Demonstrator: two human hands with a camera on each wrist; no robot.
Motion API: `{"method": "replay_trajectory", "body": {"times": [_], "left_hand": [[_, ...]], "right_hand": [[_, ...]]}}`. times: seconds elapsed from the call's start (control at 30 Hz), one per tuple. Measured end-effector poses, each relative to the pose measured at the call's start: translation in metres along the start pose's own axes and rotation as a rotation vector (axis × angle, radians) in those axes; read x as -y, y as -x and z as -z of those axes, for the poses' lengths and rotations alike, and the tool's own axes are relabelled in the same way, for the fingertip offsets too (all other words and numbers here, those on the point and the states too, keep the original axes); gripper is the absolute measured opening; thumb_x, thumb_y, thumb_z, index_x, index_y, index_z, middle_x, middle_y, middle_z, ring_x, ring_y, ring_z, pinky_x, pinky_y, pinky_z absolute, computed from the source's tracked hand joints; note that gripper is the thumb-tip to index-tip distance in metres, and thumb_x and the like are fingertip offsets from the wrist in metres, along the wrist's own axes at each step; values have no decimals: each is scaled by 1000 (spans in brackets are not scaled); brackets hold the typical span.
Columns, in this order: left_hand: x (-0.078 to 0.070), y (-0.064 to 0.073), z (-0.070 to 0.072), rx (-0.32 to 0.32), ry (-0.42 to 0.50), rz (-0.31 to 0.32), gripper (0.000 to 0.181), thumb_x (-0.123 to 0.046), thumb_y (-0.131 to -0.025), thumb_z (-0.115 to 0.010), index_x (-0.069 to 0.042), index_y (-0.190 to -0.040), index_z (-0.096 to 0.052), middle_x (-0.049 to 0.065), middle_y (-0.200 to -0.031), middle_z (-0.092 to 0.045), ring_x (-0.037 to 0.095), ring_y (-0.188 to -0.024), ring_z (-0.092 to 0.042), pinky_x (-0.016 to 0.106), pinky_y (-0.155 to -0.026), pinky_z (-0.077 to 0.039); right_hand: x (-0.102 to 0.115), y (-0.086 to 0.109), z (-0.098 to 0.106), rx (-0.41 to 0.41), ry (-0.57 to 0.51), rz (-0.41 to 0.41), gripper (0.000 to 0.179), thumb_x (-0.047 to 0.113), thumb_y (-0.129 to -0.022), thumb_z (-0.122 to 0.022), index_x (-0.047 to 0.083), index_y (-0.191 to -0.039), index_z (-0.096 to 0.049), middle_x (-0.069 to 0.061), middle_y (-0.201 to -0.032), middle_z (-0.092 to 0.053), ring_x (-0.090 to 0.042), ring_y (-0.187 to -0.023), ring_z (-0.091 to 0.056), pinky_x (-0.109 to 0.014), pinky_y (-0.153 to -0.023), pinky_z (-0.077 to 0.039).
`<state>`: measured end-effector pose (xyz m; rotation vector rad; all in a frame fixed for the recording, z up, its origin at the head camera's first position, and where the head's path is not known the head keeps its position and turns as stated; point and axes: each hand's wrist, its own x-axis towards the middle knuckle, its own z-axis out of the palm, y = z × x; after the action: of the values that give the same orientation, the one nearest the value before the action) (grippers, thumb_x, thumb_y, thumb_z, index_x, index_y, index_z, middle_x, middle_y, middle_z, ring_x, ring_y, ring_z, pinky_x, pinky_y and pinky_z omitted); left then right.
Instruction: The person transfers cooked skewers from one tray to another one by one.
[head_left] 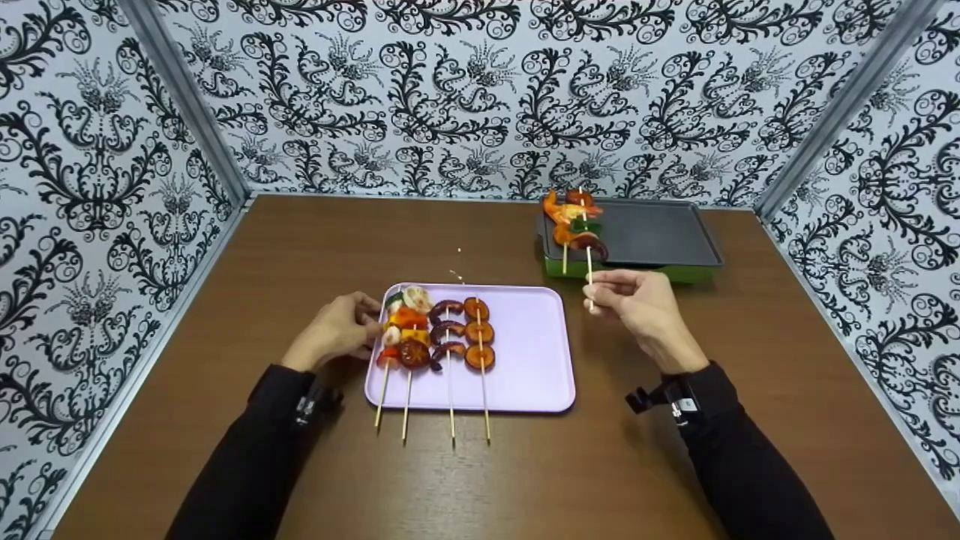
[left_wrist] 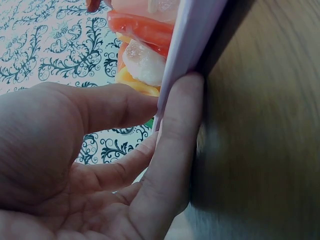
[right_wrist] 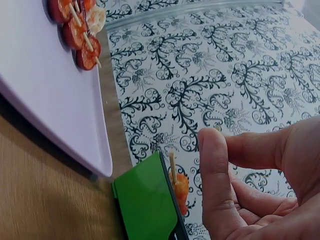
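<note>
My left hand [head_left: 337,330] pinches the left rim of a lilac tray [head_left: 532,352]; in the left wrist view the thumb lies above the rim and a finger [left_wrist: 182,110] beneath it. Several skewers lie on the tray's left half: mixed vegetable pieces [head_left: 411,319], curled dark tentacle pieces [head_left: 448,328] and round orange-brown slices [head_left: 480,356]. With thumb and fingers my right hand [head_left: 637,300] pinches the stick of another skewer [head_left: 589,262], its food over the left end of the grill. Beside it a skewer with orange pieces [head_left: 551,206] rests on the grill. The right wrist view hides the held stick.
The grill [head_left: 652,232], with a dark flat top and green base [right_wrist: 145,200], stands at the back right of the brown table [head_left: 337,240]. Small pale crumbs [head_left: 456,274] lie behind the tray. Patterned walls [head_left: 480,97] enclose the back and sides.
</note>
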<state>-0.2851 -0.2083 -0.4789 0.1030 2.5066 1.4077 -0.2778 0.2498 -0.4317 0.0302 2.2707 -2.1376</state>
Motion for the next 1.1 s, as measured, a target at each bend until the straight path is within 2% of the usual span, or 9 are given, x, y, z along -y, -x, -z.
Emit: {"method": "replay_trajectory", "body": {"times": [0.27,0.43,0.53,0.7,0.83,1.1], "left_hand": [[-1,-1,-2,2,17,12,37,-1,-90,-65,1,-126,-56,21,-99,-60,26,-73,-70,39,-61,-64],[0,-2,-2,7,30,18,37,-1,-91,-65,1,-127,-56,21,-100,-59,27,-74,-70,40,-62,-64],[1,-2,-1,2,18,21,36,-2,-91,-65,0,-126,-56,21,-100,-59,27,-75,-70,39,-62,-64],[2,-2,-1,-4,9,22,36,-2,-91,-65,-1,-126,-56,21,-100,-59,27,-75,-70,39,-62,-64],[2,-3,-1,-1,18,20,36,-2,-91,-65,0,-126,-56,21,-100,-58,27,-75,-70,39,-63,-64],[1,-1,-1,2,33,-4,38,2,-89,-63,2,-126,-56,21,-98,-61,27,-75,-70,40,-61,-64]], "right_hand": [[2,9,-13,54,-12,10,40,3,-86,-80,-12,-121,-65,-30,-109,-69,-29,-83,-74,-39,-77,-64],[4,16,-18,80,3,23,37,2,-86,-79,-11,-119,-67,-25,-104,-71,-32,-84,-73,-36,-72,-64],[4,21,-20,95,13,26,34,3,-86,-80,-8,-116,-69,-25,-103,-72,-30,-80,-73,-35,-71,-64],[2,27,-26,116,32,14,33,6,-86,-81,-7,-114,-70,-28,-104,-70,-24,-77,-72,-39,-73,-64],[-2,32,-32,138,28,6,34,4,-85,-81,-9,-114,-69,-33,-107,-68,-26,-79,-73,-44,-75,-64],[-6,44,-42,168,27,-42,34,3,-86,-80,-10,-114,-68,-24,-102,-70,-26,-77,-72,-40,-73,-64]]}}
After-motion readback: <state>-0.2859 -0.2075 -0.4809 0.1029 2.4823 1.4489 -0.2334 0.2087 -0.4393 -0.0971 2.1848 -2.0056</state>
